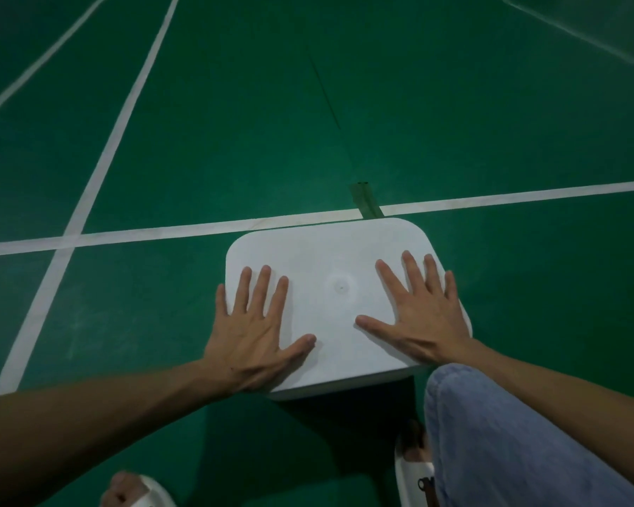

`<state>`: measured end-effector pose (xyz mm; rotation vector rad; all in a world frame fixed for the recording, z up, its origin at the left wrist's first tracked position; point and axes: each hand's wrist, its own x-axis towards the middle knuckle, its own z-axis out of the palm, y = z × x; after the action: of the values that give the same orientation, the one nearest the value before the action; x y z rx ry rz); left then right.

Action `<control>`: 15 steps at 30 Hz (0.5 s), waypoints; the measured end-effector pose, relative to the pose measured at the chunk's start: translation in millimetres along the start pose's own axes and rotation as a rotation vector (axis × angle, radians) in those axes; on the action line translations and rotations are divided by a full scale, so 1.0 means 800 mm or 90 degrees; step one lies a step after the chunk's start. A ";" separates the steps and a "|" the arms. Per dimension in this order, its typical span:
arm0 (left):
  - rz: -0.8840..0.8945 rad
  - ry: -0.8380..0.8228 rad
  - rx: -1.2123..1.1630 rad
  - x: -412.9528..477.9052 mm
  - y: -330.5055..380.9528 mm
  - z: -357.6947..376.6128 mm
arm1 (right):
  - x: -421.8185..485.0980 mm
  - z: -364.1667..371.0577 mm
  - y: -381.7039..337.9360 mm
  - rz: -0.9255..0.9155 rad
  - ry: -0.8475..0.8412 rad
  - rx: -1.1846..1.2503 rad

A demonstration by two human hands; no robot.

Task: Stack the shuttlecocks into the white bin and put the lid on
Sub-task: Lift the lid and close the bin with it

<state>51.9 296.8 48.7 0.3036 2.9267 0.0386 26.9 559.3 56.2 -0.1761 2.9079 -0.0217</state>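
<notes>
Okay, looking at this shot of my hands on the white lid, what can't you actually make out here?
Head view, the only one:
- Shuttlecocks: none visible; the lid covers the inside.
- White bin: walls almost wholly hidden under the lid; only a shaded strip shows.
- Lid seating: cannot tell if it is fully shut; left hand and right hand lie flat over its near corners.
- Sandals: cut off by the bottom edge.

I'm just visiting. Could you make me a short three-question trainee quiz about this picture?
1. True or false: both hands lie flat, fingers spread, on the white lid.
2. Where is the small round mark on the lid? A) between the hands B) under the left hand C) under the right hand
3. What colour are the lines painted on the green floor?

Key: 1 true; 2 A; 3 white.
</notes>
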 end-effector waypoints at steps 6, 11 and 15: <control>0.017 -0.014 0.028 -0.002 0.000 -0.003 | 0.001 0.001 -0.004 0.002 -0.013 -0.014; 0.018 -0.007 0.007 0.002 -0.003 -0.005 | 0.003 -0.003 -0.004 0.004 -0.017 -0.011; 0.024 -0.025 -0.002 0.006 -0.009 -0.011 | 0.002 -0.012 -0.002 -0.014 -0.014 0.017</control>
<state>43.9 290.9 55.8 0.3557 2.8813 0.0428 23.4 557.5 65.1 -0.2019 2.8829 -0.0607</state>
